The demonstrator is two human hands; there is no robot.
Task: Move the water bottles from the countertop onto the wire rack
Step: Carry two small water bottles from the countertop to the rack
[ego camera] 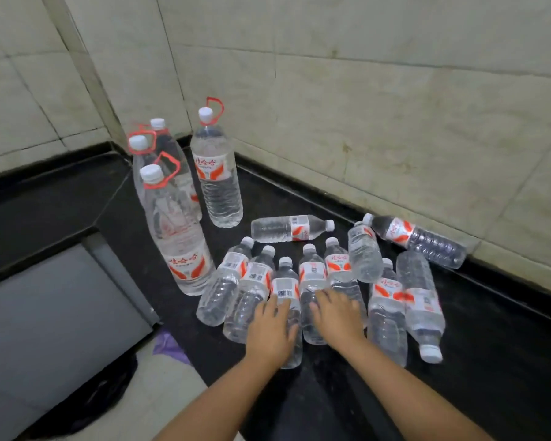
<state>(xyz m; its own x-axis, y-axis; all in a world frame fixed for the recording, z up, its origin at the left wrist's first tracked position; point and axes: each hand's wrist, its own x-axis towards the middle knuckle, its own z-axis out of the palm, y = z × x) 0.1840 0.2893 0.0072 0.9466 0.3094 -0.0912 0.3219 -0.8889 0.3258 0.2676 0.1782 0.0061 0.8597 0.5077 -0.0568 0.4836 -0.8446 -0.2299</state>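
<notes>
Both my forearms reach forward over the black worktop (490,361). My left hand (269,332) lies flat, fingers straight, on a small bottle with a barcode label (285,291); my right hand (337,316) rests spread on the bottle beside it (312,281), though blur hides whether the fingertips curl. Around them a row of small water bottles (385,310) lies on its sides. Farther back, four tall bottles (215,176) with red handles stand in the tiled corner.
</notes>
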